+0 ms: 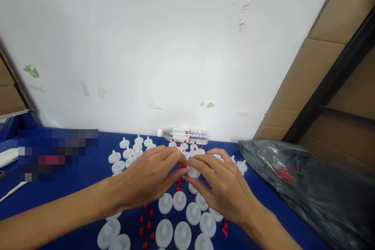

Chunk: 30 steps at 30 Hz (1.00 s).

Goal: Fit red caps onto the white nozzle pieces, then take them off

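Head view, sweeping from the left edge: one white object peeks in at middle left, beside a blurred-out patch on the blue table. Next, my left hand comes in from lower left, fingers curled together, pinching a small red cap at the fingertips, just centre of frame. Meeting it is my right hand, fingers closed around one white disc filter, so cap and filter touch right between both hands. All around them, white disc filters are spread over the cloth: I count roughly ten below my hands and about a dozen or more above, some hidden by my fingers, so no exact total. Loose red caps lie scattered lower centre, around eight visible. Behind, one clear water bottle lies on its side against the wall. Far right, one black plastic bag slumps, with cardboard leaning above.
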{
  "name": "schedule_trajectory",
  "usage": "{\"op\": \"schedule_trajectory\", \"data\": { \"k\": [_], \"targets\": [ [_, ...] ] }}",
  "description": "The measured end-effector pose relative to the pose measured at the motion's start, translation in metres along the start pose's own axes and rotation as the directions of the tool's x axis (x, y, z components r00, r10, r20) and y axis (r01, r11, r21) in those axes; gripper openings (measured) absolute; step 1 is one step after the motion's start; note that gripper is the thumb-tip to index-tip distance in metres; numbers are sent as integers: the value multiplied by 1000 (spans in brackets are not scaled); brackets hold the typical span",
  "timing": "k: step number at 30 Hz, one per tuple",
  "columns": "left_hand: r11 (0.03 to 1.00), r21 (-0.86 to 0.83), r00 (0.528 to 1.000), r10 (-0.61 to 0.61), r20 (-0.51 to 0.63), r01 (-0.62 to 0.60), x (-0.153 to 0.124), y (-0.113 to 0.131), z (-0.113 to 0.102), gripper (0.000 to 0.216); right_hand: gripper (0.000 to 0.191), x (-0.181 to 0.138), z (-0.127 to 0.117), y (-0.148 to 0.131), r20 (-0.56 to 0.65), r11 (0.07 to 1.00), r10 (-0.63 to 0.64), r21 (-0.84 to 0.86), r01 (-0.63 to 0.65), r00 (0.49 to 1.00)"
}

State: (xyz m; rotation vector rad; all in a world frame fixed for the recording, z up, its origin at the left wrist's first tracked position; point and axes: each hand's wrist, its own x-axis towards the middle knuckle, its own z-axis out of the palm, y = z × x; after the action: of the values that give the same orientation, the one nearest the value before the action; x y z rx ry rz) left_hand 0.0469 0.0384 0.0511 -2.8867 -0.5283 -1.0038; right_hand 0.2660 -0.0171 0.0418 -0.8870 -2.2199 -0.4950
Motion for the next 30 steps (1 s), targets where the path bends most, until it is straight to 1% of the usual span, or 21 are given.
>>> {"op": "schedule_trajectory", "data": {
  "k": [2,3,4,6,8,9,10,12,14,16,18,20,22,24,27,30],
  "targets": [
    [983,153,994,92,64,-101,-1,-2,1,15,17,-1,1,1,41,1000,-28,10,28,999],
    [969,204,988,119,98,-137,-1,-2,1,17,16,-2,1,2,66,999,-40,15,39,997],
    [958,237,983,132,126,-159,-1,-1,1,18,16,-3,2,2,86,999,-48,17,47,995],
    [953,255,980,126,152,-162,0,1,2,21,14,-4,3,3,105,999,-51,-1,52,993],
    [971,202,984,99,146,-128,1,3,3,20,15,-4,3,5,99,997,-56,-44,61,994],
    [984,157,988,67,140,-89,1,3,4,21,17,-4,2,8,88,995,-61,-77,68,994],
    [993,108,991,21,132,-36,1,3,5,23,19,-5,0,11,75,991,-62,-118,71,995],
    [994,22,986,-111,124,109,0,-1,6,30,23,-5,-6,21,40,978,-34,-205,41,999],
    [968,-22,958,-243,153,249,-2,-7,6,35,23,-8,-10,32,-4,969,54,-243,-53,999],
    [949,-18,929,-303,214,314,-3,-13,7,36,21,-11,-11,42,-34,960,185,-207,-188,982],
    [946,10,907,-313,282,323,-3,-17,9,33,18,-16,-7,48,-19,943,303,-142,-302,953],
    [951,25,895,-299,332,308,-4,-19,13,25,13,-19,1,50,29,930,357,-102,-353,934],
    [957,20,889,-278,364,291,-6,-22,17,20,11,-21,9,49,75,936,348,-87,-341,935],
    [962,4,893,-255,370,273,-9,-25,22,19,13,-23,15,47,104,943,330,-85,-322,938],
    [968,-34,914,-225,337,250,-14,-30,29,15,17,-25,20,46,132,943,330,-93,-319,935],
    [973,-61,928,-195,316,225,-15,-32,31,16,18,-28,24,47,172,943,331,-93,-319,928]
  ]
}}
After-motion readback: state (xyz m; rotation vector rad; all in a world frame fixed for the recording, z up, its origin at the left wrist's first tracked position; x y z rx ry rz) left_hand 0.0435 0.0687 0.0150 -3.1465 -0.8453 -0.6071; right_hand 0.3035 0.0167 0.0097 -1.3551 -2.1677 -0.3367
